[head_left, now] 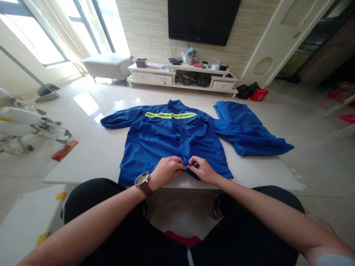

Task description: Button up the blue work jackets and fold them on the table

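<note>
A blue work jacket (pixel 149 144) with yellow and grey reflective stripes across the chest lies spread, front up, on a white table (pixel 91 159), its collar pointing away from me. My left hand (pixel 169 168), with a watch at the wrist, pinches the jacket's front edge near the bottom hem. Close beside it, my right hand (pixel 202 170) pinches the other side of the front opening, fingers curled. The two hands almost meet; any fastener between the fingertips is too small to make out. The jacket's right-hand sleeve rests over folded blue trousers or similar cloth (pixel 238 114).
Beyond the table stands a low white TV cabinet (pixel 155 77) under a wall-mounted television (pixel 203 20). A white bench (pixel 108 66) is by the window. At left are a folded white metal frame (pixel 24 118) and a dustpan (pixel 47 92). A red bag (pixel 259 95) sits on the floor.
</note>
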`<move>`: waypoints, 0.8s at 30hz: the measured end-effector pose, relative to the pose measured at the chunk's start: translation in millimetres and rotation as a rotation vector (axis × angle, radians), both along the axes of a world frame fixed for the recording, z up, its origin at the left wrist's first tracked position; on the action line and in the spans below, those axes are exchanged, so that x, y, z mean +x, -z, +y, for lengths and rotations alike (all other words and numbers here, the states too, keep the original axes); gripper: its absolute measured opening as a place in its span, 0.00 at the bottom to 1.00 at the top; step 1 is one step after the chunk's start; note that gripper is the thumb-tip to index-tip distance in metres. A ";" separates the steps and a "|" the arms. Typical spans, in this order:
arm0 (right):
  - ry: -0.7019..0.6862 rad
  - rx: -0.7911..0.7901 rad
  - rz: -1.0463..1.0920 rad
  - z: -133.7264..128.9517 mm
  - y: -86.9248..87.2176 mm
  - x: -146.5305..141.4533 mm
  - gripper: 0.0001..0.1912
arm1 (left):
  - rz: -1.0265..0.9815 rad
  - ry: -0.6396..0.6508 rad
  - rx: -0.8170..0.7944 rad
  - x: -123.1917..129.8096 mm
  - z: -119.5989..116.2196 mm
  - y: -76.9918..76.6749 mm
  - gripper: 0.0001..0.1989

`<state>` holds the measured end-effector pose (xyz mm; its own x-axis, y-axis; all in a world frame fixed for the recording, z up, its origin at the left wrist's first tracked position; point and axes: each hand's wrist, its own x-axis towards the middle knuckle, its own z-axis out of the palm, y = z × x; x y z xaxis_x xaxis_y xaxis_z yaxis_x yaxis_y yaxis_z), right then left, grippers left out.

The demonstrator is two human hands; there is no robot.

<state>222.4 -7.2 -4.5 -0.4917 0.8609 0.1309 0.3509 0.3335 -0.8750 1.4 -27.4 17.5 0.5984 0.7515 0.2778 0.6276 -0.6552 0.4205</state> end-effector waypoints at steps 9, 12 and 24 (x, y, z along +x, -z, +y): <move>-0.062 -0.014 -0.002 -3.1 -1.0 0.9 0.05 | 0.069 -0.069 -0.046 2.1 -2.7 -5.8 0.07; -0.059 0.011 -0.019 -3.6 -0.9 1.0 0.04 | 0.082 -0.051 -0.034 2.8 -3.5 -6.6 0.06; -0.069 0.054 -0.014 -2.5 -0.3 0.2 0.06 | 0.063 0.081 0.056 2.8 -3.5 -1.1 0.14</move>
<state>222.6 -9.7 -4.3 -0.5520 0.8166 0.1684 0.3376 0.4036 -0.8504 4.1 -30.9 18.6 0.6739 0.6846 0.2778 0.5959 -0.7259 0.3435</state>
